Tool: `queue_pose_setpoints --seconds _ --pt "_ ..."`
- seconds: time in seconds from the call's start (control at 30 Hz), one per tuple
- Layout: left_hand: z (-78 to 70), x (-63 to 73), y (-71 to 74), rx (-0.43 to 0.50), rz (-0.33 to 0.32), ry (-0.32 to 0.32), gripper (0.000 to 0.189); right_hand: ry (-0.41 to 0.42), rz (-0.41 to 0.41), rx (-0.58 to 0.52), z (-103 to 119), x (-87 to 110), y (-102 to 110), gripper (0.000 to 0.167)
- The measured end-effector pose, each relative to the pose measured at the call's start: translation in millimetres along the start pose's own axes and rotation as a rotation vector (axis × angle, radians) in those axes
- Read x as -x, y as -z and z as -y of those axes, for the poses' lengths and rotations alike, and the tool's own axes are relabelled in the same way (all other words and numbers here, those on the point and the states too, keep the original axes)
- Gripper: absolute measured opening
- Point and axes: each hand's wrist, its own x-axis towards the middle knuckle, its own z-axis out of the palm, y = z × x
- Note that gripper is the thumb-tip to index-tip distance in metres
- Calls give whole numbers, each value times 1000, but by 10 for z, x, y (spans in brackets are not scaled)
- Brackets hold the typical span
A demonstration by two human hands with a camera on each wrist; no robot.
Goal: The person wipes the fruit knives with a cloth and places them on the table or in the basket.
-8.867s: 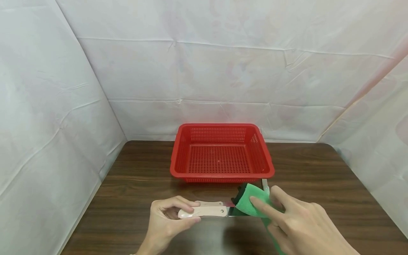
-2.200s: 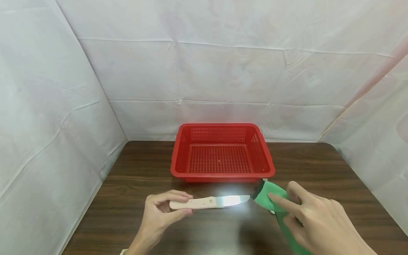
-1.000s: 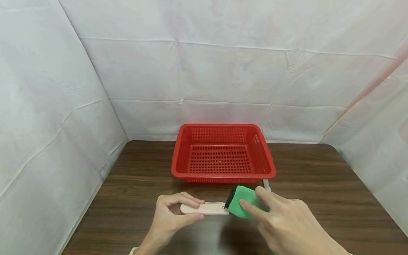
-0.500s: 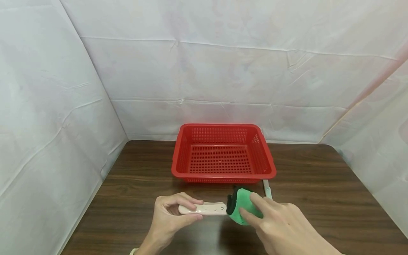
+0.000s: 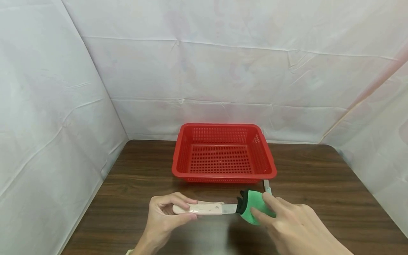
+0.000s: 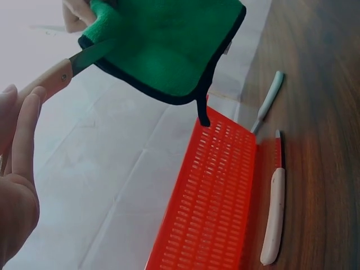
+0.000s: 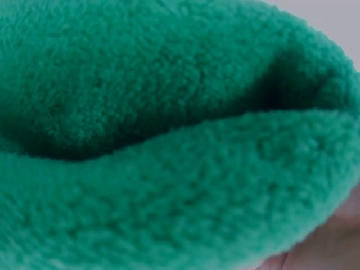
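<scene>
My left hand (image 5: 160, 217) grips the cream handle of a small knife (image 5: 204, 209), its blade pointing right. My right hand (image 5: 294, 225) pinches a green cloth (image 5: 255, 209) with black edging, folded over the outer part of the blade. Near the handle a short stretch of bare blade shows; the tip is hidden in the cloth. From the left wrist, the cloth (image 6: 174, 45) hangs spread out beyond the knife (image 6: 53, 81), a black loop at its corner. Fuzzy green folds of cloth (image 7: 169, 185) fill the right wrist view.
A red plastic basket (image 5: 223, 175) stands behind the hands on the dark wood table (image 5: 134, 191). Beside it lie a cream-handled knife (image 6: 274, 216) and a pale-handled knife (image 6: 271, 95). White sheets (image 5: 223, 71) wall the table's back and sides.
The cloth was off the blade about two seconds ago, then moved left over it up to the handle. Since half a second ago it has slid right, baring blade; the left hand shifted slightly left.
</scene>
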Motion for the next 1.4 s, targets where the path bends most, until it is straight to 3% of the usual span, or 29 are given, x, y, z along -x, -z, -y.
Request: queue_pose_setpoints --seconds 0.4,0.43,0.53,0.57,0.67,1.0,1.27,1.33,1.4 --pt "-9 -1 26 31 7 25 23 -2 22 9 -44 43 -6 55" --pt "-7 1 28 35 11 25 23 0 11 8 -45 43 -8 54" --pt "-5 1 31 40 22 28 23 18 -57 17 -55 40 -15 22" --pt "-5 0 32 40 26 29 22 22 -85 18 -59 39 -16 23" --pt "-5 -3 31 27 36 29 22 15 -132 10 -67 36 -5 59" --pt "30 -18 -7 -26 64 2 24 53 -258 24 -62 -23 18 54" --pt "55 -31 -44 -1 82 -1 24 76 -232 -18 11 -99 3 51" --pt "61 -35 -54 1 85 -6 24 70 -164 -45 40 -112 0 32" --pt "65 -39 -61 -4 86 -15 24 64 -114 -66 66 -122 -8 25"
